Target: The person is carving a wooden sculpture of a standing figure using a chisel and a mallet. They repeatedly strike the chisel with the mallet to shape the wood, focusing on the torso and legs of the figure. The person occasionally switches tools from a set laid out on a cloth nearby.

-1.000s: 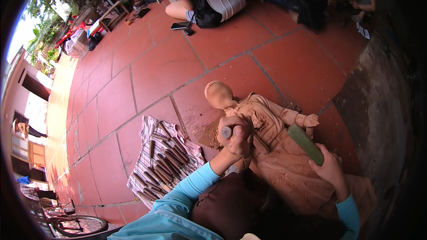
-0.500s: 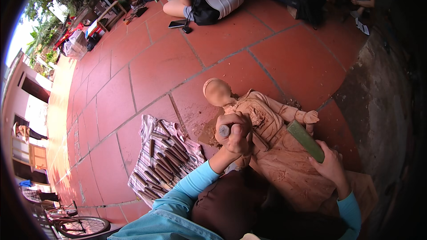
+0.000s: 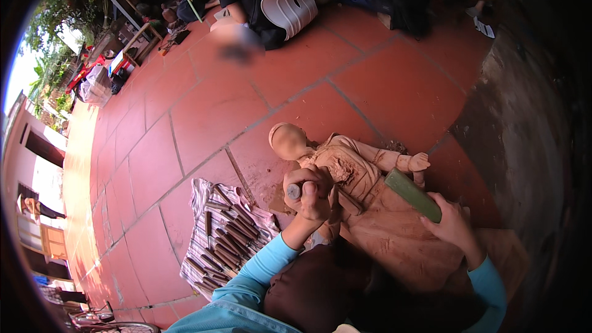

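Note:
A carved wooden figure in a robe [image 3: 394, 240] lies in front of me, its head to the upper left and an arm stretched to the right. My left hand [image 3: 313, 192], over the figure's shoulder and chest, is wrapped round a chisel [image 3: 294, 191]; only the round grey butt shows, and the blade is hidden. Wood chips lie on the chest beside that hand. My right hand [image 3: 452, 225] holds a green, block-shaped mallet [image 3: 413, 195] above the figure's robe, apart from the chisel.
Several wooden-handled carving tools [image 3: 231, 237] lie on a striped cloth [image 3: 200, 206] to the left. Red tiles [image 3: 203, 117] cover the floor. People sit at the far side near a white plastic chair [image 3: 290, 9]. Bags [image 3: 97, 86] stand far left; a bicycle [image 3: 117, 327] is at lower left.
The view has shifted slightly, so the figure and tools appear a little further left and lower. Both hands keep their grips on the chisel and the mallet.

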The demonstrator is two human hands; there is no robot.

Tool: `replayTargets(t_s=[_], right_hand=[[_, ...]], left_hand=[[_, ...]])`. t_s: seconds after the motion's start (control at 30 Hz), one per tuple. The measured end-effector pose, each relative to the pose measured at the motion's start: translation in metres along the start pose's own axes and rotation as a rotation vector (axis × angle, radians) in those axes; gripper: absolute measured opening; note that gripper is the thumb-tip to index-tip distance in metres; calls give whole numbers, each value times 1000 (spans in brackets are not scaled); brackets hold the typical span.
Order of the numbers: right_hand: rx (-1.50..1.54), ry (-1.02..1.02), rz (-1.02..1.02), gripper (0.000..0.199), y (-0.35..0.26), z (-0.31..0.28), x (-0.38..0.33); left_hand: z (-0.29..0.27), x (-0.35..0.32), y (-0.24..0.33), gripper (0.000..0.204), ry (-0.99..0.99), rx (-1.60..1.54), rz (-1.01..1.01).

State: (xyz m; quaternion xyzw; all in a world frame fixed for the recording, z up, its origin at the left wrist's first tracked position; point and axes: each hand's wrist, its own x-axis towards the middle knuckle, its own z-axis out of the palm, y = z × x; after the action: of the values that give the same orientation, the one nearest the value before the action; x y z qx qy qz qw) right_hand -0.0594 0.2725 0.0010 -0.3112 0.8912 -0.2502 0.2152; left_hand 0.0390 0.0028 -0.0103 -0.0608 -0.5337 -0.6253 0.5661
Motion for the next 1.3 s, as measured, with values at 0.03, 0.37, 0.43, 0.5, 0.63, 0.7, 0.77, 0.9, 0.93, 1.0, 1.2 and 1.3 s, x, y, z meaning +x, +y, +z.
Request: replayTargets(t_s=[0.03,0.37,0.43,0.5,0.63,0.7,0.77,0.9,0.93,1.0,1.2,1.3], right_hand=[[4,-16,16,52,3,1,-2],[-143,-28,11,48,4,-2,0],[-149,6,-9,48,7,1,-2],[-146,22,-20,49,11,3,-2],[-159,6,32,49,11,4,-3],[-147,6,26,49,12,7,-2],[-117,-18,34,49,15,8,1],[-116,-23,58,49,11,3,-2],[-112,-24,55,49,12,4,-1],[-104,-27,57,49,13,5,0],[-94,-35,69,49,10,5,1],[-86,-35,67,49,12,6,1]], left_hand=[[1,-3,-1,25,-6,-11,1],[-6,18,25,29,-26,-110,-84],[-10,19,14,36,-2,-143,-95],[-12,18,12,35,-9,-157,-124],[-11,16,4,35,5,-158,-157],[-11,16,4,35,19,-134,-166],[-13,14,4,35,-13,-147,-164],[-15,12,0,26,-47,-153,-204],[-16,13,-1,27,-55,-134,-197],[-16,12,-2,27,-72,-99,-183],[-18,11,-4,27,-71,-112,-179],[-17,10,-5,27,-64,-104,-175]])
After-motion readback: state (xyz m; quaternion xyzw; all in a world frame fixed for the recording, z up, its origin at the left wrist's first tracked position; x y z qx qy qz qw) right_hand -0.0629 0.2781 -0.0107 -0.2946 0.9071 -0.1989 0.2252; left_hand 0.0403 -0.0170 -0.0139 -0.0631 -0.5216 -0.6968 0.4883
